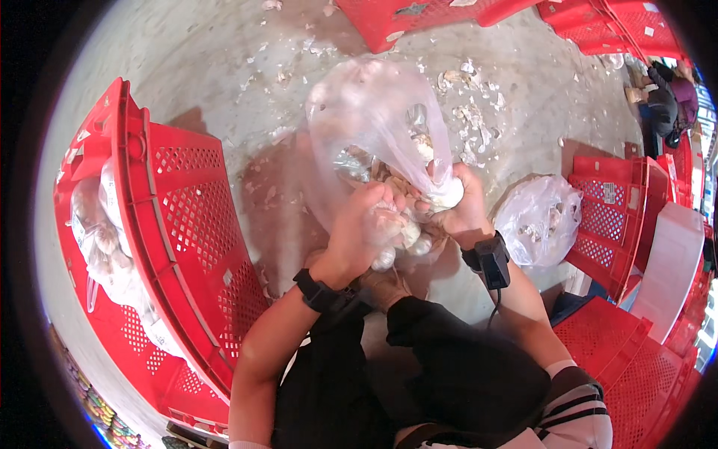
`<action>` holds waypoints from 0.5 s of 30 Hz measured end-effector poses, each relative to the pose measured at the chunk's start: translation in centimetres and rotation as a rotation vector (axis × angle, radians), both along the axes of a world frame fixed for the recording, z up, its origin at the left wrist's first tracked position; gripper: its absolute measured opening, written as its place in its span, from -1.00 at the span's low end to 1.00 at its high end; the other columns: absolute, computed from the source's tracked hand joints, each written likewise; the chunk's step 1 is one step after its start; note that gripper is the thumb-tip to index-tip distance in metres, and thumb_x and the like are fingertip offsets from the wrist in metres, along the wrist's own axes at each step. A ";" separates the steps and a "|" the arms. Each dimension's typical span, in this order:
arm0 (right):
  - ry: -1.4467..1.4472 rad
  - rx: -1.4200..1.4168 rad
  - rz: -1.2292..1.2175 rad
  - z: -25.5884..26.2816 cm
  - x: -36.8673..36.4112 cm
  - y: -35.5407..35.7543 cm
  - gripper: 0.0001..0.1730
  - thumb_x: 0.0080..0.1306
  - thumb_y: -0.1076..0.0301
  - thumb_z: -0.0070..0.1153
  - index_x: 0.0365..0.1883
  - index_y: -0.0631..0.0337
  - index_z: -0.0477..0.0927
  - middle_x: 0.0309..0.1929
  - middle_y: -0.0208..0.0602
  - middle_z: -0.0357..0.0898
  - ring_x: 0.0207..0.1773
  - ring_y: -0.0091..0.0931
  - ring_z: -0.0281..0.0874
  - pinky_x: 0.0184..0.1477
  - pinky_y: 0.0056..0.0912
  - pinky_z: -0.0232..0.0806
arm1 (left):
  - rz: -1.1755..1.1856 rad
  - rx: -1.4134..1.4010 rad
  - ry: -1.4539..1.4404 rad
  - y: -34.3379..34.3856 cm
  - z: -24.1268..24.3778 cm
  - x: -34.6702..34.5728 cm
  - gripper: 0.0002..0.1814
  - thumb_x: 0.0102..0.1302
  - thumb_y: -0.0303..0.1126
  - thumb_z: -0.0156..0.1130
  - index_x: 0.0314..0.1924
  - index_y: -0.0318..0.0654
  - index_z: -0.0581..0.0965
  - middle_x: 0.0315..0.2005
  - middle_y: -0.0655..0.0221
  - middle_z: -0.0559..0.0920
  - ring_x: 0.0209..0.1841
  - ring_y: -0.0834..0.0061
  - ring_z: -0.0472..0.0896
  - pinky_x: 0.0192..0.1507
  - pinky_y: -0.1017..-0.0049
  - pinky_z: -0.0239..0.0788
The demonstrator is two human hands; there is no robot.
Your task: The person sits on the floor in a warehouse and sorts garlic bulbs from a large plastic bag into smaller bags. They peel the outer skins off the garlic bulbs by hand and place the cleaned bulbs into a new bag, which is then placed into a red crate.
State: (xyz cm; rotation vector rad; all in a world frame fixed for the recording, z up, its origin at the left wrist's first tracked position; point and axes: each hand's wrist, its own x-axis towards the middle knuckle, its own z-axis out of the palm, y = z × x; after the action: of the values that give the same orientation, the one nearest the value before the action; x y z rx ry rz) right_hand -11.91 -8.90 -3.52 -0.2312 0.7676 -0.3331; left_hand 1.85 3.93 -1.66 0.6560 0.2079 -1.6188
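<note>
A pinkish translucent plastic bag (pixel 370 90) is spread out in front of me, and through its openings I see a few garlic bulbs and crinkled clear film. My right hand (pixel 468 205) grips a gathered part of this bag, with a white garlic bulb (pixel 449 196) in the same grasp. Close beside it, my left hand (pixel 356 227) is curled around garlic bulbs (pixel 392 224); motion blur hides the exact grip, and whether film covers them I cannot tell. Several more bulbs (pixel 418 245) show just below my fingers, between my knees.
At left stands a red perforated crate (pixel 190 196) holding bagged garlic (pixel 106 236). A tied clear bag (pixel 541 224) lies on the right, by more red crates (pixel 603 210). Papery skins (pixel 471 123) litter the concrete floor (pixel 196 73). Another red crate (pixel 426 19) is ahead; people (pixel 667 101) are far right.
</note>
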 end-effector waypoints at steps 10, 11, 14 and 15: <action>-0.024 0.117 0.028 4.0 -0.6 2.8 -0.57 0.39 0.12 -0.20 0.09 0.22 0.35 -0.07 -0.17 0.50 -0.07 -0.30 0.52 0.04 -0.20 0.34 | -0.064 0.044 -0.440 1.2 -3.6 -0.9 -0.80 0.27 -0.21 0.00 -0.39 -0.18 0.40 -0.43 0.41 0.46 -0.38 0.56 0.46 -0.48 0.53 0.36; 0.012 0.084 0.028 4.3 -0.8 3.2 -0.57 0.38 0.14 -0.17 0.10 0.21 0.33 -0.04 -0.17 0.49 -0.06 -0.30 0.52 0.06 -0.19 0.33 | -0.076 0.033 -0.593 1.5 -4.4 -1.3 -0.78 0.29 -0.20 0.00 -0.38 -0.18 0.41 -0.43 0.41 0.48 -0.38 0.55 0.47 -0.47 0.53 0.36; 0.039 -0.135 0.075 4.4 -1.4 4.2 -0.55 0.32 0.36 -0.01 0.15 0.21 0.23 -0.05 -0.16 0.47 -0.09 -0.38 0.54 -0.07 -0.30 0.42 | -0.104 -0.007 -1.036 2.0 -6.6 -2.1 -0.79 0.29 -0.25 0.02 -0.38 -0.23 0.44 -0.43 0.42 0.50 -0.38 0.53 0.49 -0.41 0.53 0.36; 0.083 -0.221 0.080 4.5 -1.4 4.4 -0.54 0.30 0.40 0.02 0.14 0.21 0.22 -0.08 -0.17 0.48 -0.14 -0.40 0.56 -0.14 -0.35 0.46 | -0.113 -0.030 -1.196 1.9 -7.1 -2.4 -0.80 0.28 -0.28 0.04 -0.38 -0.25 0.45 -0.44 0.41 0.51 -0.37 0.52 0.50 -0.38 0.52 0.35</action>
State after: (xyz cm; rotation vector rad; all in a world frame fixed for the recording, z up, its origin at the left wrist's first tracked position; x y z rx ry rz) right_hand -13.29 -4.55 0.96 -0.4845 0.8008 -0.3337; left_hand -0.55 5.82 -8.75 1.5002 -0.7331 -1.0880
